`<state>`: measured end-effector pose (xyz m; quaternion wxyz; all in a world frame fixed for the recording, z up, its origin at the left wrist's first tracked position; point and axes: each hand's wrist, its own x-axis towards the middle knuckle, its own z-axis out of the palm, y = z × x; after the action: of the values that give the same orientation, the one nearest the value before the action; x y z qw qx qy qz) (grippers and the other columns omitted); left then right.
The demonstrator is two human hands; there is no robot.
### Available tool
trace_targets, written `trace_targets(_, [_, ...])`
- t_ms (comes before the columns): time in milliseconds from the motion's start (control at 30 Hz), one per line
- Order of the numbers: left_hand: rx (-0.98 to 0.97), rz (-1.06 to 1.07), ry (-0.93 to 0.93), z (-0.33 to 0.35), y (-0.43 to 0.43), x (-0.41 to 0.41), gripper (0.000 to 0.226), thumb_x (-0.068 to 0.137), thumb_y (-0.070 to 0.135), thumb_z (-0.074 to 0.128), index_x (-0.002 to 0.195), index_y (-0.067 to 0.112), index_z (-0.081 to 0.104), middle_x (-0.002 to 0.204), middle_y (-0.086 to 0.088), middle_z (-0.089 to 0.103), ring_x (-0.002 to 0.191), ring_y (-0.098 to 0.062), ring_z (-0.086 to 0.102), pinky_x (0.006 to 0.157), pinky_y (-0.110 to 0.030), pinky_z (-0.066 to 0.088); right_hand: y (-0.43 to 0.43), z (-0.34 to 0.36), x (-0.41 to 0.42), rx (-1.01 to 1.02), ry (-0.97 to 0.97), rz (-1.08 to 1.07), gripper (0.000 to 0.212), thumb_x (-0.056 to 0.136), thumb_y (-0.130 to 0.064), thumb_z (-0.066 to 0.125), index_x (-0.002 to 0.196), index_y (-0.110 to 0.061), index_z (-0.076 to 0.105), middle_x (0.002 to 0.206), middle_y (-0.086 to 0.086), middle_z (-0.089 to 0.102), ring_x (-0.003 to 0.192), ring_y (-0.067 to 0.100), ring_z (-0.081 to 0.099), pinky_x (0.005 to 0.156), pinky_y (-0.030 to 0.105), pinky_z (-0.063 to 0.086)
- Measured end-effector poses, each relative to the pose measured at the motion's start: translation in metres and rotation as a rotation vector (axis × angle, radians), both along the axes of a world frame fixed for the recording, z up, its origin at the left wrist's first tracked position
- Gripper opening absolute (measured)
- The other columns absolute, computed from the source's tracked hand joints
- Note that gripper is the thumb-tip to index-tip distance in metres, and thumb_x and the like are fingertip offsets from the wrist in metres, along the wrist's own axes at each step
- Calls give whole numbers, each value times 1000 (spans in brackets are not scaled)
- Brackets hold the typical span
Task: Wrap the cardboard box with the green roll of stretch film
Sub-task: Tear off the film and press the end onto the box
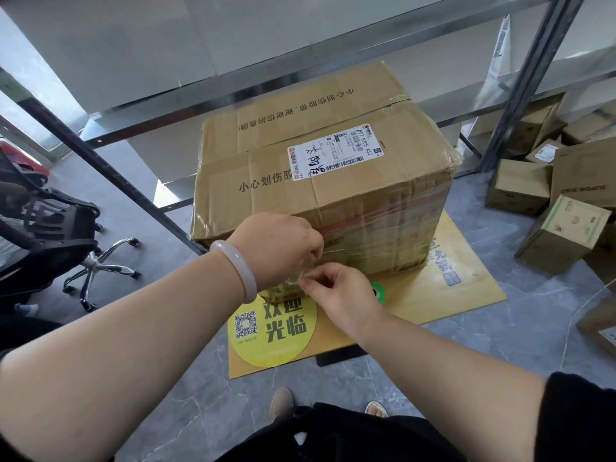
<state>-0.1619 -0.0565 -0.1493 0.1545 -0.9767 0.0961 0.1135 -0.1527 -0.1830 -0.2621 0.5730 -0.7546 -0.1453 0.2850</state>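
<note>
Cardboard box point(333, 201) stands on a yellow mat point(450, 295) on the floor, its near and right sides glossy with clear stretch film point(393, 225). The left hand point(280, 241), a pale bracelet point(236, 268) on its wrist, curls its fingers down against the box's near face and grips a bunched end of the film, while the right hand point(336, 291) just below pinches the same bunch between thumb and fingertips. Behind the right hand, the green roll point(377, 291) lies on the mat close to the box's bottom edge, mostly hidden.

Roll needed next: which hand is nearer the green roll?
Right. The right hand sits just left of the green roll; the left hand is farther up-left, against the box. Both pinch the film.
</note>
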Motion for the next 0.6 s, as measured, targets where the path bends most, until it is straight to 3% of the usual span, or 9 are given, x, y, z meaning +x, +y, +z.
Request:
trace_targets(100, [14, -16, -9, -3, 2, 0, 27, 103, 25, 42, 117, 35, 63, 115, 11, 62, 96, -17, 63, 47, -23, 23, -5, -5, 2, -100, -44, -42, 17, 89, -32, 62, 88, -16, 65, 84, 1, 70, 78, 17, 64, 64, 21, 46])
trace_targets(200, [49, -109, -32, -9, 6, -2, 28, 96, 12, 53, 113, 31, 65, 102, 9, 66, 82, -19, 64, 46, -25, 27, -11, -13, 4, -192, -45, -56, 16, 89, -31, 58, 85, -16, 60, 79, 5, 70, 72, 25, 66, 65, 36, 53])
trace_targets(300, [134, -287, -88, -15, 7, -8, 26, 71, 1, 70, 79, 26, 71, 64, 8, 64, 59, -18, 58, 46, -24, 25, -15, -22, 6, -277, -9, -12, 16, 90, -34, 58, 84, -18, 59, 77, 5, 71, 68, 26, 68, 70, 44, 58])
trace_targets(367, [187, -384, -165, -16, 6, -9, 26, 65, -2, 63, 63, 24, 64, 52, 10, 55, 61, -18, 54, 60, -29, 33, -17, -23, 9, -285, 56, -8, 16, 92, -34, 57, 86, -19, 59, 76, 3, 72, 63, 23, 68, 68, 42, 59])
trace_targets(467, [246, -528, -326, -14, 7, -2, 29, 61, -6, 50, 56, 22, 56, 49, 10, 46, 68, -21, 52, 80, -35, 36, -14, -16, 14, -205, 163, -64, 16, 92, -33, 58, 90, -17, 61, 77, 4, 72, 56, 22, 66, 63, 39, 61])
trace_targets(600, [286, -672, -440, -17, 15, 8, 38, 70, -11, 40, 56, 22, 53, 50, 8, 40, 66, -23, 49, 88, -38, 43, -5, -12, 23, -154, 260, -118, 20, 91, -32, 60, 91, -12, 63, 77, 7, 72, 72, 31, 72, 62, 47, 61])
